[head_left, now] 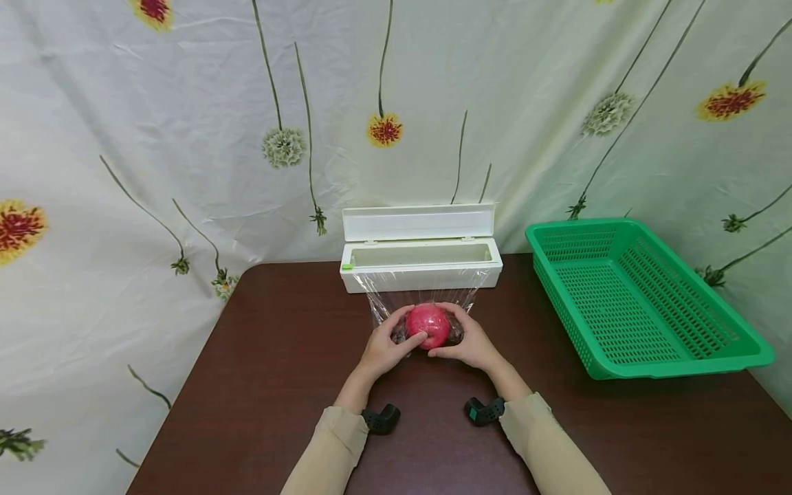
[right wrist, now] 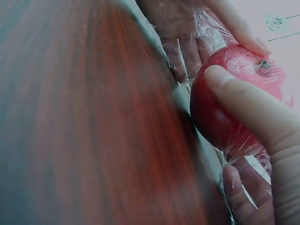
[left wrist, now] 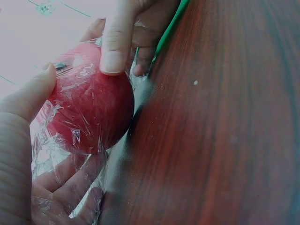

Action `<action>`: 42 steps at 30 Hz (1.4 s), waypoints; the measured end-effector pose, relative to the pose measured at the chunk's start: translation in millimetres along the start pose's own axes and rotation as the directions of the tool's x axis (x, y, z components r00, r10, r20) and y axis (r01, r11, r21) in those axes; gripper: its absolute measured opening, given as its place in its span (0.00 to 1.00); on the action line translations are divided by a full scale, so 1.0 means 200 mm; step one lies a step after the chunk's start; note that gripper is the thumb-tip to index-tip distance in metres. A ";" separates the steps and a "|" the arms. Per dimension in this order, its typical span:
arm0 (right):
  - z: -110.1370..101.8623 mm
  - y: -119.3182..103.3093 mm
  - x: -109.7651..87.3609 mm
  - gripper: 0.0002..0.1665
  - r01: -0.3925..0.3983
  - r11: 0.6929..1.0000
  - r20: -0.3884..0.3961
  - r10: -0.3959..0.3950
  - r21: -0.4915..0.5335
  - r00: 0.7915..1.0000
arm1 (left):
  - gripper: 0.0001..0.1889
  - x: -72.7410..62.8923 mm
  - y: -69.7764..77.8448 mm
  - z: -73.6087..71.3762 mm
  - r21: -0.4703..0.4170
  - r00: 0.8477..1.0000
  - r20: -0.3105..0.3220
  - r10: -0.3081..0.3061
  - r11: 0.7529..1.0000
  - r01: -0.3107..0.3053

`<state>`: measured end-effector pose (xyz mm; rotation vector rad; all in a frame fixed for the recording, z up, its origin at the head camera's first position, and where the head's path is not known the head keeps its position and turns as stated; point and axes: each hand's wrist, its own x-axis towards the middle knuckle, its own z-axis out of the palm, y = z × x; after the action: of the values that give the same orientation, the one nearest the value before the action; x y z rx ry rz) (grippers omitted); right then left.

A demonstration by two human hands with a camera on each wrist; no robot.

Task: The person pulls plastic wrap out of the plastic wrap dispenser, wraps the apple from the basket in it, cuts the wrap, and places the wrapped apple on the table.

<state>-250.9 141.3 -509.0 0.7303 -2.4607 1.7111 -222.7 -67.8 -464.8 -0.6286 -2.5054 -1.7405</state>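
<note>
A red apple (head_left: 428,324) lies between both hands above the table, with clear cling film (left wrist: 75,133) crinkled over its skin. My left hand (head_left: 383,349) holds it from the left, the thumb (left wrist: 29,97) against the top and the other fingers beneath the film. From the right my right hand (head_left: 474,342) grips the apple, its thumb (right wrist: 248,104) pressed on the side. The apple's stem (right wrist: 264,67) shows through the film. A stretch of film still runs from the apple back to a white cling film dispenser (head_left: 423,280), whose lid (head_left: 418,223) stands raised.
A green plastic basket (head_left: 625,313) stands at the right of the dark brown wooden table (head_left: 272,385). Behind the table hangs a white curtain (head_left: 204,103) with printed flowers. Black straps (head_left: 381,419) sit at the wrists.
</note>
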 end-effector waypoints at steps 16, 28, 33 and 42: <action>0.00 -0.05 0.00 0.52 0.006 0.996 0.017 -0.005 -0.087 1.000 | 0.31 0.04 -0.21 0.04 0.093 0.998 -0.057 0.024 0.995 -0.019; -0.01 -0.03 0.01 0.49 -0.042 0.989 0.007 0.043 -0.142 0.999 | 0.43 0.05 -0.21 0.06 0.210 0.979 -0.126 0.158 0.969 -0.129; -0.01 0.00 0.01 0.48 -0.028 0.992 0.007 0.029 -0.127 1.000 | 0.45 0.05 -0.22 0.06 0.153 0.987 -0.046 0.151 0.978 -0.143; -0.01 0.01 0.01 0.47 -0.037 0.982 -0.045 0.029 -0.185 0.999 | 0.42 0.02 -0.11 0.05 0.071 0.995 -0.011 0.102 0.992 -0.101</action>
<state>-253.0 142.7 -508.9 0.6310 -2.5718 1.4635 -231.9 -64.3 -486.2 -0.7214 -2.4654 -1.6099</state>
